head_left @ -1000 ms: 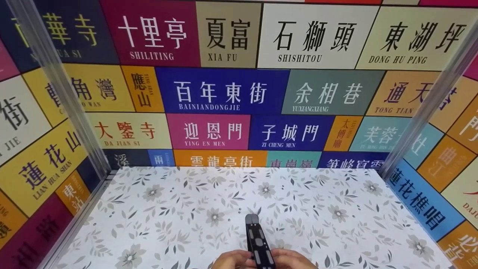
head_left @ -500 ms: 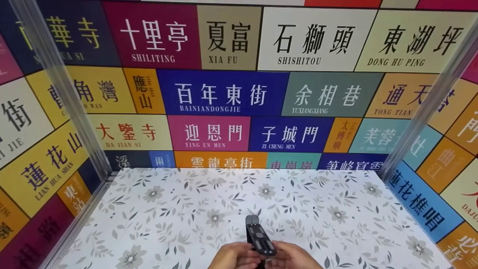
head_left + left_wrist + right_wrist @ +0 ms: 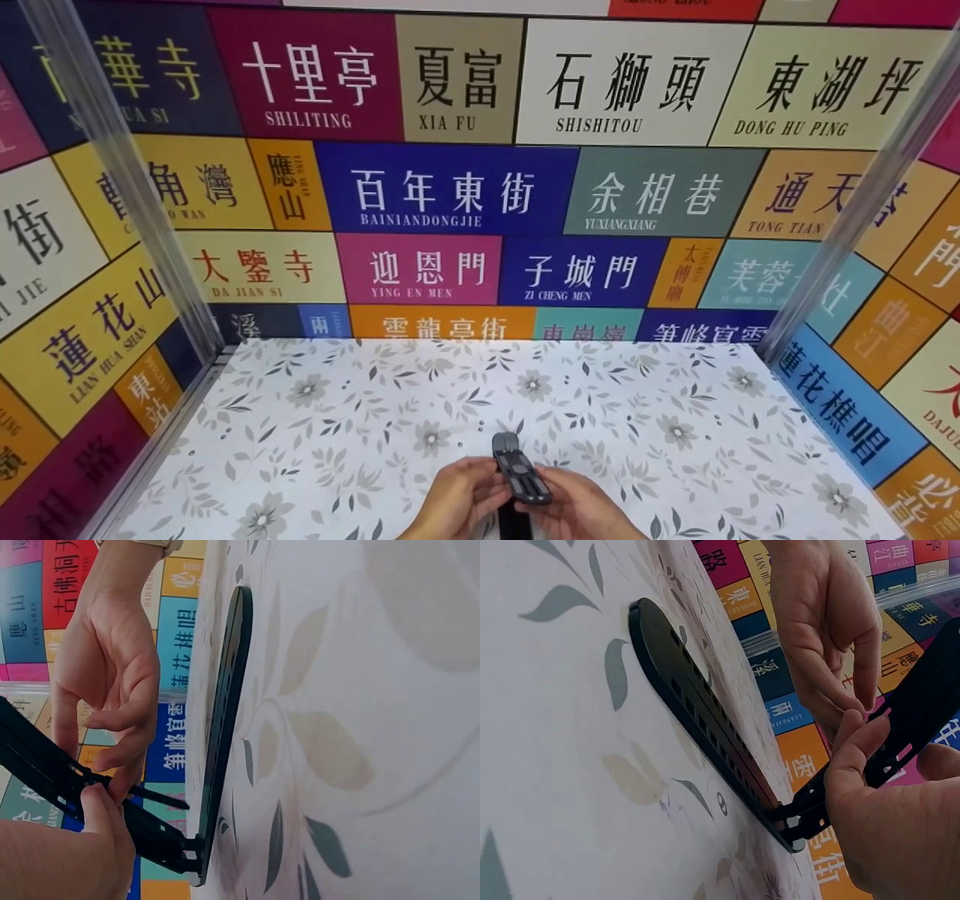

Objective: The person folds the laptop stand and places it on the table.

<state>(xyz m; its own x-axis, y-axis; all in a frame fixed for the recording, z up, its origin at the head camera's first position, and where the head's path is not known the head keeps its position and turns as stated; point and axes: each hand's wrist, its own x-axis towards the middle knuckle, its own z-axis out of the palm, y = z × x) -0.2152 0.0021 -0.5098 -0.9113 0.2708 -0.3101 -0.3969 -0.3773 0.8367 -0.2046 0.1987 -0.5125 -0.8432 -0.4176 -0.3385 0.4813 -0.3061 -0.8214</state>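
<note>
A black folding stand (image 3: 519, 474) with grey pads stands near the table's front edge, partly unfolded. In the left wrist view, its long slotted base (image 3: 229, 705) lies on the table, and hinged arms rise from one end at a slant. My left hand (image 3: 459, 491) pinches the raised part from the left with thumb and fingers. On the other side, my right hand (image 3: 581, 501) holds the same part, its fingers curled at the edge. A thin strut (image 3: 159, 796) shows between the arms in the left wrist view. The hands hide some of the hinge area.
A white cloth with grey flowers and leaves covers the table (image 3: 337, 420). Colourful panels with printed place names (image 3: 450, 187) wall in the back and sides. Clear strips run up the left corner (image 3: 142, 195) and right corner (image 3: 855, 195).
The stand's upper plate has tilted up and now looks shorter, with the black base showing below it. Both hands have moved forward along its sides, still holding it.
</note>
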